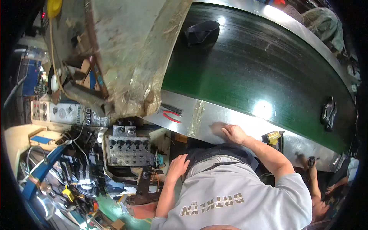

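My right hand (234, 134) rests on the metal ledge (214, 119) along the belt's near side. Its fingers are curled in, with nothing showing in them. Low beside my left hip is my left hand (178, 166), fingers loosely stretched and holding nothing; the panel of knobs (128, 149) is close to its left. Pliers with red handles (172, 117) lie on the ledge left of my right hand, below a dark flat strip (171, 109). To the right of that hand stands a yellow and black tool or holder (273, 138), its kind unclear.
A green conveyor belt (237, 73) carries a black shoe-upper-like piece (202, 32) at its far left and dark shoes (329, 114) at its right. A taped machine cover (130, 50) overhangs the left. Another person's hand (311, 161) holds something dark at the right.
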### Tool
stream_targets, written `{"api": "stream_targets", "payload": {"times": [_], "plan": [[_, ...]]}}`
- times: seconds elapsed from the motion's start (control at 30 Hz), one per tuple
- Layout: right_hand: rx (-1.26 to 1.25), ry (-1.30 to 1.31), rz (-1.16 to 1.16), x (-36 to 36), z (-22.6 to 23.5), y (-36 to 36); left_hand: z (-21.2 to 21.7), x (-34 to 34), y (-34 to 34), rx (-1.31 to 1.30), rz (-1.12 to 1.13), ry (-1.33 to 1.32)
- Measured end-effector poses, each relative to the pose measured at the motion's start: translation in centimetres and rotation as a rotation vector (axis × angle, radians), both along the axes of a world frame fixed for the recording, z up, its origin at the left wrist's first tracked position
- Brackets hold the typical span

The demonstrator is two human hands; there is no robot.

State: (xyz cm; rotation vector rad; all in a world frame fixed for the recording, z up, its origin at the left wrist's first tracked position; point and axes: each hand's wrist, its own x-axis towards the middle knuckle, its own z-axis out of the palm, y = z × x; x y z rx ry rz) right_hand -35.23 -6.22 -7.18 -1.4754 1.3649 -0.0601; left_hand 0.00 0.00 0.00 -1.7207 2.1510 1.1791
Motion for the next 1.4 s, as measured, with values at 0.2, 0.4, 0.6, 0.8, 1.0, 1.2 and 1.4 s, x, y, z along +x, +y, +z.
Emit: {"api": "stream_targets", "payload": {"times": [0.2,0.4,0.6,0.8,1.0,1.2,1.4], "plan": [[-0.517,0.131,-0.173,-1.9,-1.9,2.3,-0.4,-6.1,-7.3,-0.028,-0.113,0.086],[-0.540,0.278,-0.081,-3.8,-5.5,4.5,-2.8,-12.0,-15.5,0.070,-0.019,0.264],[-0.613,0.321,-0.099,-4.3,-6.6,4.2,-7.6,-16.4,-27.5,0.147,0.412,0.592],[-0.643,0.268,-0.126,-4.9,-7.4,4.0,-12.5,-20.3,-44.4,-0.270,0.710,0.449],[-0.682,0.224,-0.146,-6.1,-8.2,3.2,-15.1,-19.4,-60.5,-0.629,0.864,0.060],[-0.697,0.244,-0.151,-6.4,-8.7,2.9,-16.2,-13.5,-69.0,-0.521,0.764,-0.460],[-0.669,0.278,-0.122,-6.1,-9.6,3.0,-18.0,-14.1,-71.4,-0.062,0.871,-0.048]]}}
